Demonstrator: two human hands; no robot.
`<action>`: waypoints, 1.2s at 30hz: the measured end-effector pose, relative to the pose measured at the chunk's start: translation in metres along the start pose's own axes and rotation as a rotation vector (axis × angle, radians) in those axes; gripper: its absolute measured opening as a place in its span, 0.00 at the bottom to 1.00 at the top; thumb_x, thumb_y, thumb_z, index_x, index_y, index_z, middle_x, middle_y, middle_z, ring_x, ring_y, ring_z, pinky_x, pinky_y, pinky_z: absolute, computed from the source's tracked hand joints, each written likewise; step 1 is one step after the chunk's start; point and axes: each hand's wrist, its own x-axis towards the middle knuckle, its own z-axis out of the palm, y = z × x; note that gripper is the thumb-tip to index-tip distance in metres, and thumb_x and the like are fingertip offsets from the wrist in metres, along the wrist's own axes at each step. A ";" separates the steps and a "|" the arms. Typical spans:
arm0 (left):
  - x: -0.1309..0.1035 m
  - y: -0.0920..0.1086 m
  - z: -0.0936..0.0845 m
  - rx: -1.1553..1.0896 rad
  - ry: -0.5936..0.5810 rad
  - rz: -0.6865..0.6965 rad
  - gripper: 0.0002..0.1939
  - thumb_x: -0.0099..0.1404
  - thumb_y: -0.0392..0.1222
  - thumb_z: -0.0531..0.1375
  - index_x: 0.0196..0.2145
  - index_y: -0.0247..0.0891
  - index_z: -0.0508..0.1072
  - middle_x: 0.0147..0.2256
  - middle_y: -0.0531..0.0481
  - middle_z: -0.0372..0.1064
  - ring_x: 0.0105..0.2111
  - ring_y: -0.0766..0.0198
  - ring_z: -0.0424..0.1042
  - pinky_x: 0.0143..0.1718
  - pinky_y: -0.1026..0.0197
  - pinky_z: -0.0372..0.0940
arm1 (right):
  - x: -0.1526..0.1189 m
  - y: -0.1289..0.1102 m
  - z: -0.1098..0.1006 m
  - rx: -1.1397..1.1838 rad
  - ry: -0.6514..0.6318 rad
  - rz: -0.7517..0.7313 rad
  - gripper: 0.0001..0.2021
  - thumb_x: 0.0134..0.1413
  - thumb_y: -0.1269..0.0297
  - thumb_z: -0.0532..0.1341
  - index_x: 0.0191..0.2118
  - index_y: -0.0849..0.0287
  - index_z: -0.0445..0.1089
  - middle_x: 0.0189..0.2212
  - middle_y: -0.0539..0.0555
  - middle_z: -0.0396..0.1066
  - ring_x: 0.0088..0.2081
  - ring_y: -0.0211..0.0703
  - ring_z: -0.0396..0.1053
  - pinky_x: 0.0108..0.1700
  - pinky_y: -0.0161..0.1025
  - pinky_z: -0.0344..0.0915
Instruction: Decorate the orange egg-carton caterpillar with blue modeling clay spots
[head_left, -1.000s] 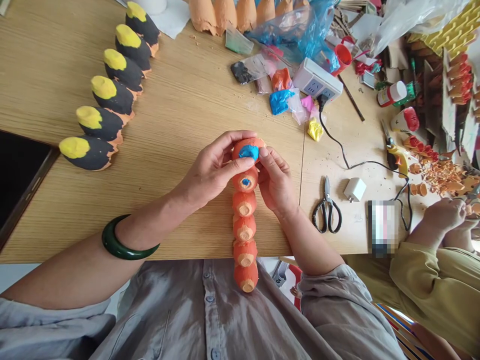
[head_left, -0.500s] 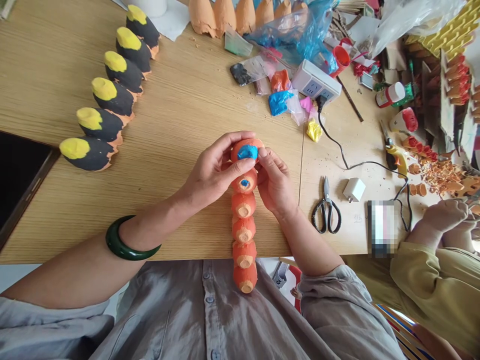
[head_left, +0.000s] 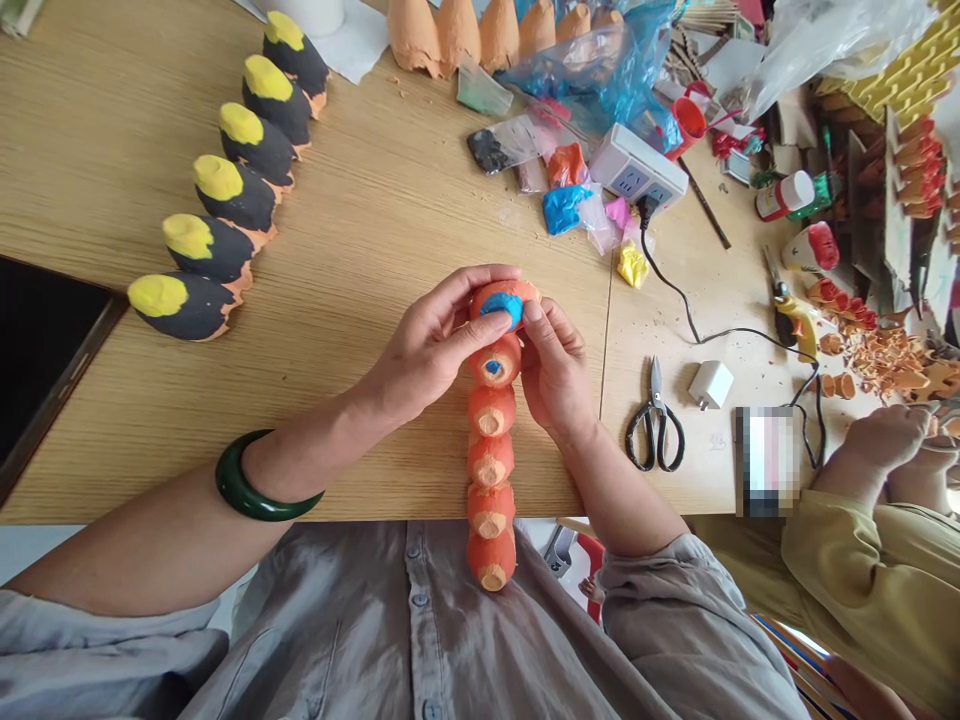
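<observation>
An orange strip of several joined rounded cups runs from mid-table over the front edge toward my shirt. Its farthest cup bears a flattened patch of blue clay; the second has a small blue spot on its tip, and the nearer ones show bare pale tips. My left hand grips the far cup from the left, its thumb pressing on the blue clay. From the right, my right hand holds the same cup, with thumb and forefinger at the clay's right edge.
Black cups with yellow tips stand in a row at left, near a dark tablet. Clay packets, a power strip and its cable lie beyond my hands. Scissors lie at right, near another person's hands.
The whole view has shifted slightly. The blue clay on the far cup looks a little wider and flatter, and both hands keep hold of the cup.
</observation>
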 end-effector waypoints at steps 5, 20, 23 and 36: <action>0.001 -0.004 -0.001 0.043 0.007 0.006 0.24 0.75 0.59 0.73 0.61 0.47 0.79 0.59 0.44 0.83 0.64 0.46 0.81 0.69 0.44 0.77 | 0.002 -0.002 0.003 0.036 -0.040 -0.032 0.18 0.63 0.45 0.78 0.32 0.47 0.75 0.30 0.47 0.75 0.37 0.45 0.74 0.40 0.41 0.76; 0.006 0.007 -0.014 0.025 -0.056 -0.035 0.26 0.70 0.51 0.75 0.64 0.49 0.85 0.63 0.43 0.83 0.68 0.42 0.79 0.71 0.44 0.76 | 0.009 -0.015 0.004 0.088 -0.064 0.124 0.20 0.59 0.37 0.76 0.36 0.45 0.75 0.35 0.52 0.82 0.53 0.57 0.80 0.59 0.55 0.79; 0.007 0.010 -0.013 0.020 -0.040 -0.046 0.24 0.70 0.52 0.76 0.61 0.49 0.86 0.61 0.43 0.84 0.65 0.44 0.81 0.69 0.43 0.78 | 0.008 -0.014 0.003 0.088 -0.078 0.096 0.19 0.58 0.38 0.77 0.35 0.45 0.76 0.35 0.51 0.81 0.50 0.54 0.79 0.58 0.52 0.78; 0.010 0.001 -0.015 -0.034 -0.057 0.016 0.22 0.70 0.56 0.79 0.58 0.51 0.87 0.57 0.48 0.86 0.62 0.49 0.83 0.71 0.45 0.75 | 0.005 -0.013 0.003 0.087 -0.075 0.081 0.13 0.62 0.44 0.74 0.38 0.44 0.77 0.36 0.51 0.82 0.49 0.54 0.78 0.58 0.52 0.78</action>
